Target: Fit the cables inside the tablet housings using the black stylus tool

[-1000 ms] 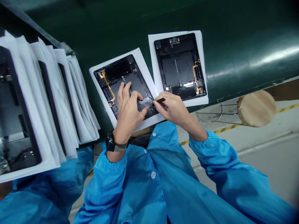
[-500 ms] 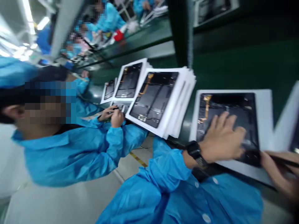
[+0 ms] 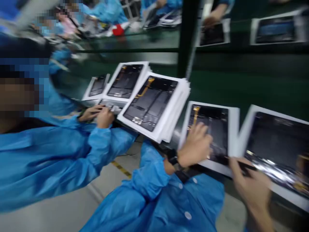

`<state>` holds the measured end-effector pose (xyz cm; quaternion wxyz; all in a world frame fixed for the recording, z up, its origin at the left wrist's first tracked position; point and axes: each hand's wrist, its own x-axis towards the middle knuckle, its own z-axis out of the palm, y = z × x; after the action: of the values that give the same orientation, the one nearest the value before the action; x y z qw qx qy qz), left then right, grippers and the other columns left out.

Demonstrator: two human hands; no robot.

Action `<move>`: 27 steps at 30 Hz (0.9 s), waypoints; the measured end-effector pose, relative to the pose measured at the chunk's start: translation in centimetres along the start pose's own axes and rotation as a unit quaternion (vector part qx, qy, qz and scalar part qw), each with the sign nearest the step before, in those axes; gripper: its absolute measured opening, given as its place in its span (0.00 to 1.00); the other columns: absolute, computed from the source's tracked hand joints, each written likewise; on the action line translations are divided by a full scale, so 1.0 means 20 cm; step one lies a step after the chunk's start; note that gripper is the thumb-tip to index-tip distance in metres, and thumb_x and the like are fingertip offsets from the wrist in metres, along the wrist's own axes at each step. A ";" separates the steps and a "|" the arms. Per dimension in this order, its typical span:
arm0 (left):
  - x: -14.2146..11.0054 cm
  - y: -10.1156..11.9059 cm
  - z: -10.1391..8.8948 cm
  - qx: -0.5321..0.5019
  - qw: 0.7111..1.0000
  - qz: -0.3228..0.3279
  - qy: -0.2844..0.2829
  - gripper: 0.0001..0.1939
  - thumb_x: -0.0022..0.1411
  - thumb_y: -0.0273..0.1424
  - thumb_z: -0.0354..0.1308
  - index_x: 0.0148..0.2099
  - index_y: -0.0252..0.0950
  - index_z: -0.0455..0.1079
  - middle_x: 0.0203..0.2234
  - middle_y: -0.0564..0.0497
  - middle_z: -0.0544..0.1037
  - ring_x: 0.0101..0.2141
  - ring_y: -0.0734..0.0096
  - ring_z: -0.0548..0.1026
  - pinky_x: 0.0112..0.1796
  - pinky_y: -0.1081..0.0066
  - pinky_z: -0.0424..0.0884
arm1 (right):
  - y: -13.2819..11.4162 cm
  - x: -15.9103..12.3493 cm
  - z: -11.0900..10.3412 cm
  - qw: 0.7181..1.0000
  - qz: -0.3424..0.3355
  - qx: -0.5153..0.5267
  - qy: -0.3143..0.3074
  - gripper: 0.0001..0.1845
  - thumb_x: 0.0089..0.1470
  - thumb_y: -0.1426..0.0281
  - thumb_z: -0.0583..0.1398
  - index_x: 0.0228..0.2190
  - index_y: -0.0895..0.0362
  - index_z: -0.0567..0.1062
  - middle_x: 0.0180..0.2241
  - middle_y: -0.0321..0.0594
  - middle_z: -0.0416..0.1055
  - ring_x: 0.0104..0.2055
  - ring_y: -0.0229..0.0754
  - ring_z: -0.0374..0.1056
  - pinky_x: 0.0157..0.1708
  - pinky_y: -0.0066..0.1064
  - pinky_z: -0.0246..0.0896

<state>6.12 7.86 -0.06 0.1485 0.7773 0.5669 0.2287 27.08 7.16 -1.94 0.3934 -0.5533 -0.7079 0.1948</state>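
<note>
My left hand [image 3: 196,145], with a dark watch on the wrist, rests on an opened tablet [image 3: 218,132], fingers bent but apart and nothing in them. The tablet's black inside shows, with an orange flex cable [image 3: 196,114] at upper left. It lies on a white sheet [image 3: 233,129]. Beside the tablet's lower right corner, my right hand [image 3: 253,183] is closed round a slim black tool [image 3: 246,166]. Its exact kind is blurred.
To the left stands a stack of white sheets [image 3: 172,111] topped by another opened tablet [image 3: 151,103]. More tablets lie further left. At right is a large opened tablet [image 3: 277,141]. A co-worker in a blue smock [image 3: 55,151] sits close left. A dark post [image 3: 188,38] rises behind.
The view has swung right, bringing the right-hand tablet into sight. My left hand's fingers, spread on the tablet before, are now more bent and nearer its left side. My right hand keeps the black tool.
</note>
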 end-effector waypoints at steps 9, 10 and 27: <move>-0.31 -0.05 0.02 -0.112 0.989 -0.038 0.091 0.04 0.69 0.25 0.57 0.42 0.38 0.71 0.65 0.40 0.69 0.72 0.51 0.57 0.68 0.42 0.61 | -0.03 -0.02 0.06 0.994 0.004 0.086 -0.068 0.12 0.65 0.65 0.60 0.30 0.55 0.77 0.29 0.40 0.77 0.32 0.43 0.73 0.36 0.35 0.67; -0.33 -0.04 0.03 -0.105 0.990 -0.032 0.093 0.04 0.69 0.25 0.56 0.42 0.38 0.72 0.65 0.40 0.69 0.71 0.50 0.58 0.67 0.42 0.62 | -0.02 -0.02 0.06 0.993 -0.003 0.093 -0.075 0.12 0.65 0.65 0.61 0.30 0.55 0.77 0.30 0.40 0.76 0.34 0.43 0.74 0.37 0.35 0.67; -0.35 0.04 0.13 -0.029 0.997 0.055 0.055 0.15 0.69 0.24 0.58 0.56 0.36 0.74 0.68 0.34 0.64 0.72 0.43 0.55 0.67 0.36 0.60 | 0.02 -0.05 0.06 0.994 -0.004 0.086 -0.064 0.12 0.68 0.68 0.58 0.30 0.54 0.72 0.27 0.37 0.69 0.31 0.41 0.67 0.34 0.36 0.62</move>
<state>6.47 1.06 -3.19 0.1269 0.7890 0.5240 0.2947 26.45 6.51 -3.32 0.3943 -0.5012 -0.7144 0.2880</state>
